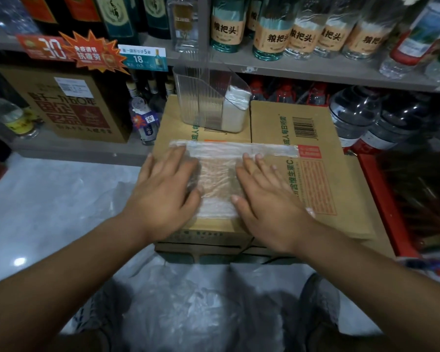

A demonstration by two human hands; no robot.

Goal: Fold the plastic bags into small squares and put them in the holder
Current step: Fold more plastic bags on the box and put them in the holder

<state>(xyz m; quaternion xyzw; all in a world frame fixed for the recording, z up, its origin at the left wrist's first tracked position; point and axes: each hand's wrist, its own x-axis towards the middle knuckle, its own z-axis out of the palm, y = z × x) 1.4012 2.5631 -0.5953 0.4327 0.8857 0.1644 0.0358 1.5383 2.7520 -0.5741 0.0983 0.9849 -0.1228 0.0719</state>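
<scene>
A clear plastic bag (217,179) lies flat on top of a cardboard box (341,189), with a long folded strip running along its far edge. My left hand (163,191) presses flat on the bag's left side, fingers straight. My right hand (267,196) presses flat on its right side, fingers spread. A clear ribbed plastic holder (201,97) stands at the far end of the box, with several folded white bags (235,107) stacked in its right end.
A heap of loose clear plastic bags (196,308) lies in my lap and on the floor. Behind the box run shelves (315,69) full of bottles. A brown carton (69,102) stands on the lower left shelf. A red crate (381,199) is at the right.
</scene>
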